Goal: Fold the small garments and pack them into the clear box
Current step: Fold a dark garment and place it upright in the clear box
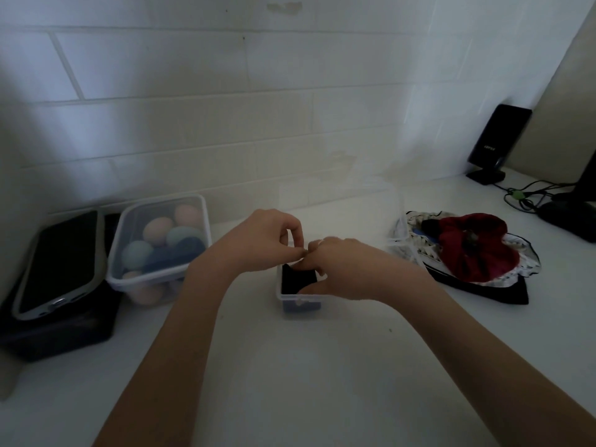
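Note:
A small clear box (298,298) stands on the white table in the middle. A dark folded garment (296,279) fills it, with something blue under it. My right hand (348,269) reaches into the box, fingers curled over the dark garment. Just above the box's far left corner, my left hand (267,237) has thumb and forefinger pinched together, touching the right hand's fingertips. What the pinch holds is hidden. A pile of unfolded garments (467,250), red on top of patterned white and black pieces, lies to the right.
A clear lid (395,221) stands tilted behind the box. At left, a lidded tub of pastel egg shapes (161,243) sits beside a phone (61,262) on a dark case. A black speaker (496,140), cables (529,195) and a monitor foot occupy the far right corner.

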Action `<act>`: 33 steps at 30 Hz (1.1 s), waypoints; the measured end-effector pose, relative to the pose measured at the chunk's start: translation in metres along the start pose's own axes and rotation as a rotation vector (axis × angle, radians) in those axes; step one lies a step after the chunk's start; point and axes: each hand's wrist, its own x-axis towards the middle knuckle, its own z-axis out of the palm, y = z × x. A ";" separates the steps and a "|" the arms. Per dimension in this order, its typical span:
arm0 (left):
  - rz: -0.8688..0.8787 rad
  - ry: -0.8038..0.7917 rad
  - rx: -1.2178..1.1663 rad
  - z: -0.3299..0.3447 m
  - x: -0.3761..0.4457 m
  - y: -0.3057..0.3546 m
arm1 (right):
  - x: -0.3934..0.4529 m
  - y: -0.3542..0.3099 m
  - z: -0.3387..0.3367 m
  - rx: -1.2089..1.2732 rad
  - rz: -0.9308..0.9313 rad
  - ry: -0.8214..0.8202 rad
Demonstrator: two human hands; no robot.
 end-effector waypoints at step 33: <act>0.140 0.296 -0.117 0.007 -0.003 0.013 | -0.006 0.003 0.000 0.264 0.024 0.026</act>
